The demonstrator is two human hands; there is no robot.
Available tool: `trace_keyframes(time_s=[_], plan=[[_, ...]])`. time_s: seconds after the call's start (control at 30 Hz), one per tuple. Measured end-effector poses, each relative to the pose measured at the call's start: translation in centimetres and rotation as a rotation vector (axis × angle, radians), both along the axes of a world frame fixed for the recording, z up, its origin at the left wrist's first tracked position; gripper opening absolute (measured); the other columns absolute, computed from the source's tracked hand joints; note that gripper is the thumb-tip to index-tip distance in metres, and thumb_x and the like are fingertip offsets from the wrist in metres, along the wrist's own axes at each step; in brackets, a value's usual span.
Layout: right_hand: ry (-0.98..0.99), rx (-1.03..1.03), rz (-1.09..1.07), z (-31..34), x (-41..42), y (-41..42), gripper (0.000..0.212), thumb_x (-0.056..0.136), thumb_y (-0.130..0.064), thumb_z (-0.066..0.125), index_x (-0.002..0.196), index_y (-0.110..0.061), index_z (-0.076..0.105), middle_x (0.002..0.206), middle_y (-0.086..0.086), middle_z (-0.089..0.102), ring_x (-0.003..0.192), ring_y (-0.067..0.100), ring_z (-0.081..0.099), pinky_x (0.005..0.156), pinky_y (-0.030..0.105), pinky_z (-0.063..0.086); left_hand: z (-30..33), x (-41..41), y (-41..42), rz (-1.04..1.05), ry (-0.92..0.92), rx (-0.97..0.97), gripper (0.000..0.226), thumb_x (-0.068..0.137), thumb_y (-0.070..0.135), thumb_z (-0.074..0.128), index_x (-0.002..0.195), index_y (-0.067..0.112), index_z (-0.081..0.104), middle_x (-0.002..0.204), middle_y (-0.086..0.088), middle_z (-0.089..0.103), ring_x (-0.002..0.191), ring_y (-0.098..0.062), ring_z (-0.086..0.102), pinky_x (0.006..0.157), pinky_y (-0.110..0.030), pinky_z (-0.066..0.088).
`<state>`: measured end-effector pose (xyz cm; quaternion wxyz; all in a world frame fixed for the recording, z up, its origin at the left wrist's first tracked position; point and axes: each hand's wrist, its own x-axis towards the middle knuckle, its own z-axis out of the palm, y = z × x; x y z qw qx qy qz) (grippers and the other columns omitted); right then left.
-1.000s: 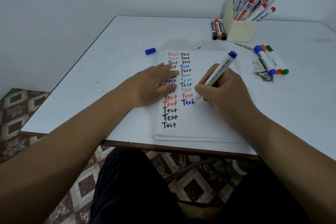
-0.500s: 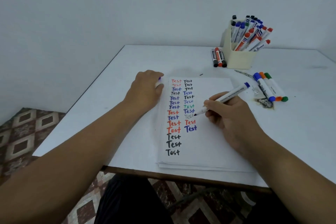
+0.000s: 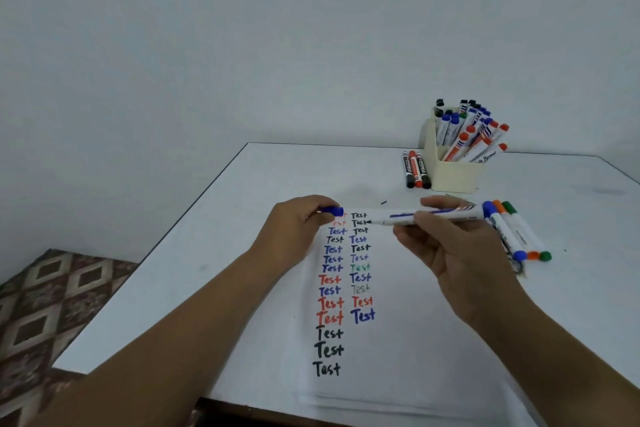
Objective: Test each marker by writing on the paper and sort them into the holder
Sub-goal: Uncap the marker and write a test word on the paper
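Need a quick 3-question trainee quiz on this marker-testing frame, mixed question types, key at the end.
1. True or false: the blue marker in the right hand already has its cap on.
2. Multiple choice: what does the left hand pinch? A) a red marker B) the blue cap C) the paper
3. Fill in: beside the cream holder, on its left, lie ___ markers on the table.

Key: 1. False, the tip is bare and points toward the cap. 2. B. 3. Three.
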<state>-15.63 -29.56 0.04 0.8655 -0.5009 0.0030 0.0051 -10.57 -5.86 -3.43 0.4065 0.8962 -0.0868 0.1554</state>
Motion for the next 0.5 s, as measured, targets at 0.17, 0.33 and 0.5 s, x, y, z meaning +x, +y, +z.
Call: trace_keyframes(time_s=[0.17,0.33,0.5], plan=[[-0.182,-0.290,-0.119,1.0,0.3,0.7,0.009,0.089,0.002,0.070,0.095,-0.004,0.066,0.083,0.016,0.075,0.077,0.033,0.076,0.064,0.031,0.062,1.5,-2.9,-2.4,-0.082,-0.096,-0.022,0.023,0.094,0.014,0.066,0.104,0.033,0.074,0.084,0.023,0.069,0.077,-0.005,0.062,0.068,-0.012,0.043],[-0.228,-0.288,-0.122,0.6,-0.1,0.8,0.009,0.089,0.001,0.070,0.092,-0.006,0.066,0.082,0.015,0.075,0.076,0.032,0.076,0.065,0.031,0.062,2.0,-3.9,-2.8,-0.085,-0.104,-0.039,0.023,0.096,0.016,0.063,0.109,0.032,0.074,0.089,0.018,0.071,0.082,-0.012,0.063,0.073,-0.023,0.049],[-0.241,-0.311,-0.099,0.5,-0.3,0.5,0.008,0.087,-0.002,0.072,0.092,-0.007,0.068,0.084,0.017,0.075,0.078,0.033,0.076,0.067,0.033,0.063,2.5,-4.2,-3.1,-0.135,-0.106,0.146,0.021,0.099,0.022,0.059,0.113,0.032,0.071,0.087,0.011,0.070,0.081,-0.012,0.061,0.072,-0.025,0.046]])
